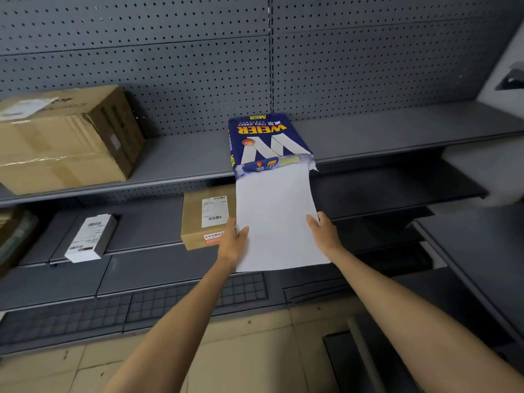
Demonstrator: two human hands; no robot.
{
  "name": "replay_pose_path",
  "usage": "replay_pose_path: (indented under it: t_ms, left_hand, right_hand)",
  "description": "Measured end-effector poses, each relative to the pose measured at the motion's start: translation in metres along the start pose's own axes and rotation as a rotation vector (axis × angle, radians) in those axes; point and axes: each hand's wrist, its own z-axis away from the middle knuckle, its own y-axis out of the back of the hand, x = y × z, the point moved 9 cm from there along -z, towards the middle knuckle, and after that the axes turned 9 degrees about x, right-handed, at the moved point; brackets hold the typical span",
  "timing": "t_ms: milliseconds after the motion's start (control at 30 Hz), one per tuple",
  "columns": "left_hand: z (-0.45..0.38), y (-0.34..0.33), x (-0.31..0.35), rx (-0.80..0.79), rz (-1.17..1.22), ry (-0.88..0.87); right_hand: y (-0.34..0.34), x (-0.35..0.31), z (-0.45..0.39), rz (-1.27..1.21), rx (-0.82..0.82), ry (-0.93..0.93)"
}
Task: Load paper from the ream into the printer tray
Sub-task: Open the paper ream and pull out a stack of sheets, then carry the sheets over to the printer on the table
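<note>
A blue ream of copy paper (263, 140) lies on the upper grey shelf (382, 131), its torn open end facing me at the shelf's front edge. A stack of white sheets (278, 217) sticks far out of that open end, over the lower shelf. My left hand (234, 241) grips the stack's left edge, thumb on top. Gripping the right edge is my right hand (324, 232), thumb also on top. No printer tray can be identified; a pale grey object (513, 78) shows partly at the far right.
A large cardboard box (65, 137) stands on the upper shelf at left. The lower shelf holds a small brown parcel (204, 219), partly behind the sheets, and a white box (90, 236). A pegboard wall backs the shelves. Dark grid panels and tiled floor lie below.
</note>
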Motion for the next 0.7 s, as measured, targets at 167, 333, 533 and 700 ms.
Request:
replay_pose_path:
  t_ms: [167, 333, 533, 700]
  left_hand:
    - [0.018, 0.009, -0.012, 0.016, -0.049, -0.041]
    - [0.035, 0.02, -0.024, 0.067, -0.092, -0.016]
    - [0.067, 0.038, -0.044, 0.14, -0.111, -0.013]
    - [0.096, 0.07, -0.069, 0.299, -0.077, 0.035]
  right_hand:
    - [-0.016, 0.017, 0.023, 0.041, -0.063, -0.018]
    - [-0.032, 0.029, 0.038, 0.041, -0.098, -0.032]
    - [-0.051, 0.034, 0.06, 0.124, -0.189, 0.021]
    - [-0.074, 0.013, 0.077, 0.054, -0.28, 0.077]
